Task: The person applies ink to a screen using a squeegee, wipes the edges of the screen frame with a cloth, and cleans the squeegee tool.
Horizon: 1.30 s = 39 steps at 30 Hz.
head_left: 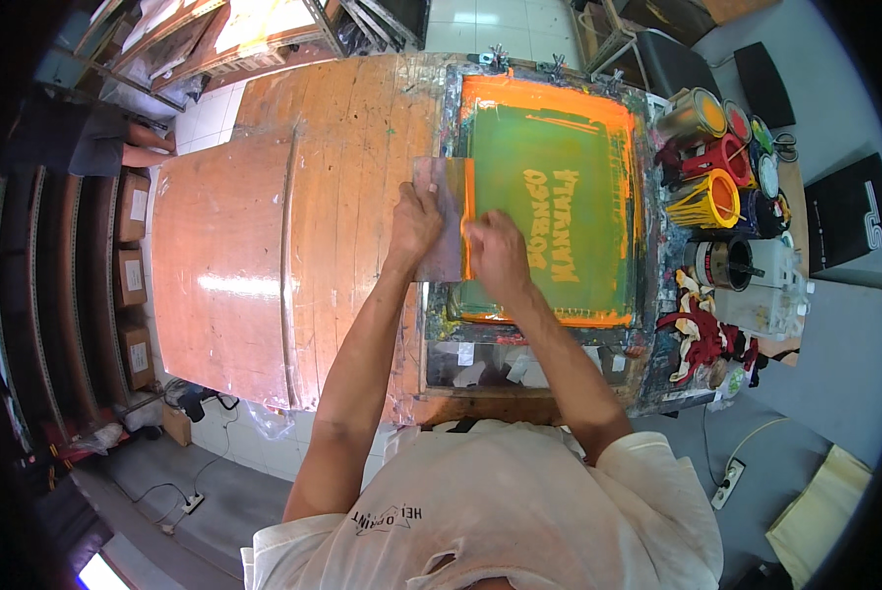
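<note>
A flat squeegee (442,258) with a greyish-brown body and an orange-inked right edge is held over the left side of the printing screen. My left hand (416,222) is closed around its left side. At the inked edge my right hand (498,254) is closed, fingers curled against it; whatever they hold is hidden. Beneath lies the screen (500,177), its green mesh bearing yellowish lettering and its dark frame stained. Bright orange ink (549,95) is thick along the mesh's far side and runs down its right and near edges.
Ink cans and tubs, including a yellow-dripped tub (708,200) and a black can (721,264), crowd the right. Stained rags (701,334) lie nearer me. A large board (224,256) covers the table's left. Clamps (559,69) stand behind the screen. Another person (77,133) is at far left.
</note>
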Each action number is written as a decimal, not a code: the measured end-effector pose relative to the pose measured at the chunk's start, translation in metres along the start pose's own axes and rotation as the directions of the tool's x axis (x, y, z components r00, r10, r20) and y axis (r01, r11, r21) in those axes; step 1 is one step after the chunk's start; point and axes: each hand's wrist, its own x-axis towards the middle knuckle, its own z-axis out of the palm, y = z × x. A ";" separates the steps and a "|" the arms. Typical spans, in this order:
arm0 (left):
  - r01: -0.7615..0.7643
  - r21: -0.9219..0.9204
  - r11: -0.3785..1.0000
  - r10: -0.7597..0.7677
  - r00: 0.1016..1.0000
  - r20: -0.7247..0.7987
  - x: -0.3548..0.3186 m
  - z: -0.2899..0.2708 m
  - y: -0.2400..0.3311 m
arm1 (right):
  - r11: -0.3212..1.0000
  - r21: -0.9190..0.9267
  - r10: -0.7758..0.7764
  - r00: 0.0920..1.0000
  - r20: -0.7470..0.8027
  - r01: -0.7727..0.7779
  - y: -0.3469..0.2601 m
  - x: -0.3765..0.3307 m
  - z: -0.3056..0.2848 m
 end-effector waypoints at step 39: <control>0.007 0.002 1.000 -0.007 1.000 0.027 0.001 -0.001 0.010 | 0.696 0.625 0.478 0.878 -0.035 -0.354 0.053 0.076 0.027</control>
